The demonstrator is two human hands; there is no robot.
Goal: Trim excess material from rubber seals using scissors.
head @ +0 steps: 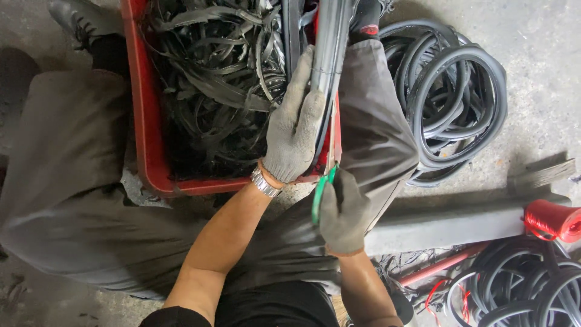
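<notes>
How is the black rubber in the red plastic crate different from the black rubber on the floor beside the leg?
The black rubber in the red plastic crate is a tangled heap of flat, ragged strips; the black rubber on the concrete floor is a neat coil of round, whole hoops. The strips lie inside the crate's walls; the hoops lie loose on the ground. Both are dark, bendy rubber.

Grey gloves, black rubber, red crate

Both hands, left hand (295, 124) and right hand (344, 213), wear grey gloves; green-handled tool (321, 192); black strips (218, 79) fill the red crate (147, 145); red spool (554, 220) far right.
</notes>
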